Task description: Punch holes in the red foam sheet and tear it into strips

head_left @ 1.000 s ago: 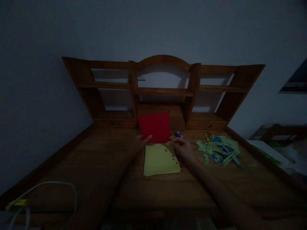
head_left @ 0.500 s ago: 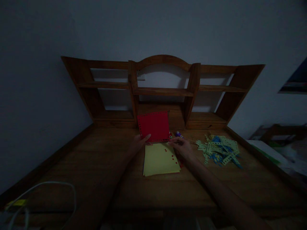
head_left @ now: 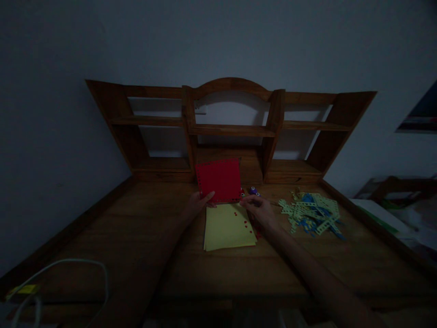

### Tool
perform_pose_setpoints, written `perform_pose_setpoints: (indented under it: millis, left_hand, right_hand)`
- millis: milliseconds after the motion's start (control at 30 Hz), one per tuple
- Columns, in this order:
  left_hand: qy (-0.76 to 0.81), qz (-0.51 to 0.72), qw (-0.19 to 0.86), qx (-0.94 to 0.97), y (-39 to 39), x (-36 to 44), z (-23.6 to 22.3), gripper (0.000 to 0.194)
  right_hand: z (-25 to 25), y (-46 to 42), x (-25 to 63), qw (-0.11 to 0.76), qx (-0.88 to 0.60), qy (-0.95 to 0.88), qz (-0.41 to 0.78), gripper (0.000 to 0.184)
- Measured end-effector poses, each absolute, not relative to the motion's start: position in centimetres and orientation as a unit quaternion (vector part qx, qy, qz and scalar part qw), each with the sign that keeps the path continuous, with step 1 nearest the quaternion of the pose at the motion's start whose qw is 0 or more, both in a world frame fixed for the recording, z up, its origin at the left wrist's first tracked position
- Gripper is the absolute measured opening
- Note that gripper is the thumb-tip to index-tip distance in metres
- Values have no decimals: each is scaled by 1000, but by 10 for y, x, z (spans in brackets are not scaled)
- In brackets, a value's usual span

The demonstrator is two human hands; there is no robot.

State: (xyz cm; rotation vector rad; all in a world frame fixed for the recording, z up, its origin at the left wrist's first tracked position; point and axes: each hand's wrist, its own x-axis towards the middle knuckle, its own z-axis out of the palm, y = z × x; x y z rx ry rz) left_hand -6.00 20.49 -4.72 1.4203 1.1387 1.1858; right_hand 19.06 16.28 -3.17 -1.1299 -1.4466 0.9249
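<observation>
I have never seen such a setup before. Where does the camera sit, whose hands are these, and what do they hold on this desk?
There is no robot here: these are a person's two bare hands. One camera, worn on the head, looks forward and down.

The left hand holds a red sheet with holes along its edges. The right hand is at its lower right corner; whether it grips anything is too dark to tell.

On the wooden desk lie yellow sheets with small red bits, and, to the right, a heap of pale green and blue pieces.
</observation>
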Motion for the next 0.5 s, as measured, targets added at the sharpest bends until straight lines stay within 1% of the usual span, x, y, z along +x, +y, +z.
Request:
perform_pose_setpoints:
  millis: [133, 333, 500]
  left_hand:
    - [470, 471, 454, 592, 205, -60, -46, 37]
    - [469, 469, 450, 598, 205, -61, -47, 38]
    - [472, 468, 447, 599, 206, -61, -49, 37]
  right_hand:
    - [-34, 163, 191, 520, -469, -581, 415, 22]
    - [-35, 164, 192, 525, -454, -591, 411, 14]
    - [-36, 165, 191, 531, -444, -587, 419, 15]
